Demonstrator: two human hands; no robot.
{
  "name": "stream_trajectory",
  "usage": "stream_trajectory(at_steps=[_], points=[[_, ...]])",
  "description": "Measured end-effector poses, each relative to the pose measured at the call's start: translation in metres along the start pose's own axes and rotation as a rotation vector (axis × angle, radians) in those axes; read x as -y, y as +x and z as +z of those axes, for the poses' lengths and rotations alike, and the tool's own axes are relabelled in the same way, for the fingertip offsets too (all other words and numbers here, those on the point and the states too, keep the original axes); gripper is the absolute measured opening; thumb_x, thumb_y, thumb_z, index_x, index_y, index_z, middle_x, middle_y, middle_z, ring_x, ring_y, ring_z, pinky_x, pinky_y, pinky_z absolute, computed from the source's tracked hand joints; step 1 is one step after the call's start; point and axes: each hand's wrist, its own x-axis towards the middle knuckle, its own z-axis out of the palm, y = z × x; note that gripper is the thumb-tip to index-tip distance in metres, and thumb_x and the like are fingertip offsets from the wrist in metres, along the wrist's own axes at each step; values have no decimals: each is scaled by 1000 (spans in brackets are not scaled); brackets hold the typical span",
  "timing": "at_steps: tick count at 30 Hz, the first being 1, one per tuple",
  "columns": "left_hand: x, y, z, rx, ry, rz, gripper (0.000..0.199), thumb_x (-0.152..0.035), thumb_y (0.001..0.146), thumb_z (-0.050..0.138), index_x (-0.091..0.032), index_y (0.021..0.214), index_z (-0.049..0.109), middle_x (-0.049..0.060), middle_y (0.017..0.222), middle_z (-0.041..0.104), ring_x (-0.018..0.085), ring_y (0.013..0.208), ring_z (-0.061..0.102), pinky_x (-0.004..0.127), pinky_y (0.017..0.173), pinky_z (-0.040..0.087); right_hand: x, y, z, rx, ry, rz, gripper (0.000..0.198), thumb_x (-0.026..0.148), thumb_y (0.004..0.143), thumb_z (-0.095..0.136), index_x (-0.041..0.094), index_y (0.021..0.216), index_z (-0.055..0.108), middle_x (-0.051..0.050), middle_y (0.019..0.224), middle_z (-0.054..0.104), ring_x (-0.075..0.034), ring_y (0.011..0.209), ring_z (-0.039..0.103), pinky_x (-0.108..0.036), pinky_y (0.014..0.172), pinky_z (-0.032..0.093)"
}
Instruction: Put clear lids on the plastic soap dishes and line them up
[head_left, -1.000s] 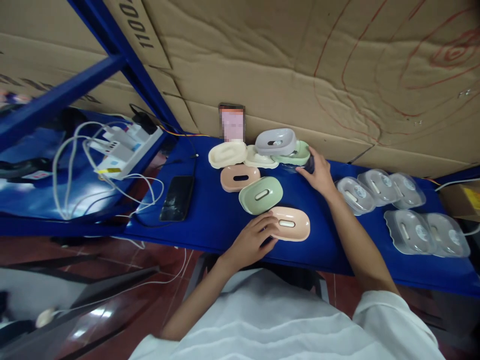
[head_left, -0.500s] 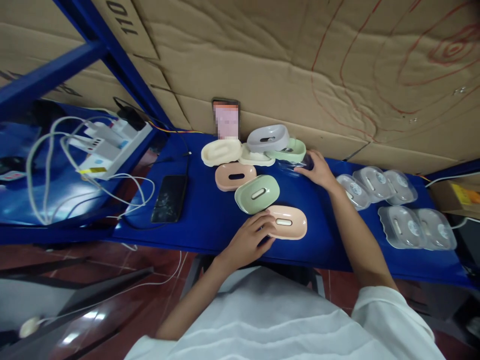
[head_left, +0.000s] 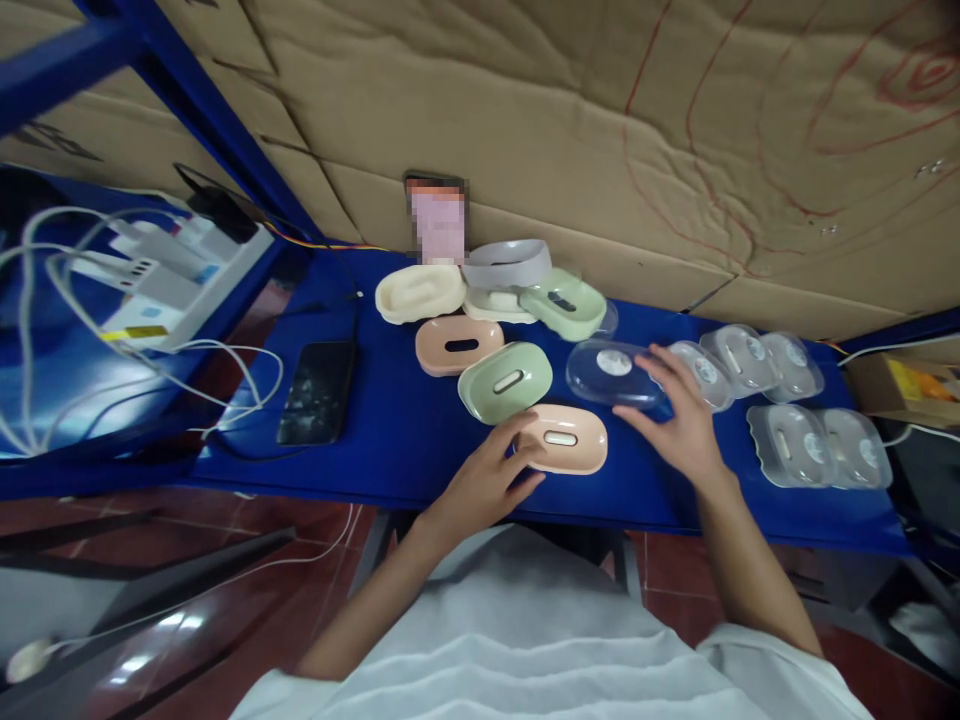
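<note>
My right hand [head_left: 679, 420] grips the right end of a clear plastic lid [head_left: 611, 385] with a round white label, held over the blue table. My left hand [head_left: 491, 465] has its fingers and thumb around the left end of a peach soap dish [head_left: 589, 450] with a white slotted insert. Just behind that dish sits a green soap dish [head_left: 517, 385], also with a white insert. Farther back are a brownish-pink dish [head_left: 431, 350] with an open slot, a cream dish [head_left: 420, 292], a grey dish [head_left: 510, 265] and another green dish [head_left: 570, 305], some overlapping.
Several grey soap dishes under clear lids [head_left: 791, 445] stand at the right. On the left lie a black phone [head_left: 316, 390] and a power strip [head_left: 202, 290] with white cables. A second phone [head_left: 439, 220] leans on the cardboard wall [head_left: 525, 110] behind the blue table [head_left: 420, 465].
My right hand has brought the clear lid forward from beside the back green dish. The grey and back green dishes have shifted and tilted. My left hand stays at the peach dish.
</note>
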Motion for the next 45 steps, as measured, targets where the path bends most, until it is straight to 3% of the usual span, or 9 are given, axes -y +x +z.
stream_trajectory(at_steps=[4,7,11,17,23,31,37,45], points=[[-1,-2,1,3,-19,-114,49,-29,104,68,-27,151,51,16,164,47,30,153,52,45,120,55,18,-53,8,115,82,-5,73,48,96,79,33,161,51,-15,165,50,-36,151,52,-59,122,48],[0,-2,1,20,-35,-129,66,-30,105,67,-30,164,36,15,168,43,29,157,47,45,122,53,29,-74,19,217,123,-50,75,43,98,77,35,165,45,-15,170,42,-37,156,46,-60,123,47],[2,-2,3,43,-15,-99,75,-25,106,66,-37,170,28,11,173,39,29,161,41,46,126,49,39,-81,38,302,124,-118,77,40,101,74,39,169,39,-12,177,31,-38,162,36,-63,126,42],[2,-2,2,47,-1,-89,83,-42,103,71,-37,172,25,14,175,33,34,162,38,52,127,46,34,-79,55,221,147,-115,79,37,102,72,44,171,34,-8,179,29,-39,160,40,-64,126,43],[6,-4,5,-16,47,-61,76,-38,103,72,-38,168,33,14,172,37,34,160,41,54,126,47,31,-81,60,162,84,-131,83,38,102,72,43,173,29,-11,175,34,-39,156,45,-63,123,48],[9,-5,8,-92,-18,-91,52,-36,96,81,-28,143,60,13,154,51,32,149,55,52,122,52,35,-87,60,194,26,-218,77,37,103,71,39,171,34,-12,174,35,-39,162,33,-64,124,47],[10,-6,8,-61,-30,-128,53,-36,95,83,-29,143,61,13,159,53,31,150,55,50,122,53,32,-89,62,140,14,-249,73,36,105,68,39,170,36,-12,171,42,-38,162,35,-63,122,50],[10,-5,9,-68,-51,-149,55,-38,94,83,-30,144,60,12,160,57,30,148,58,49,121,53,31,-92,64,105,0,-246,72,33,104,68,41,170,37,-10,173,39,-38,162,37,-65,119,53]])
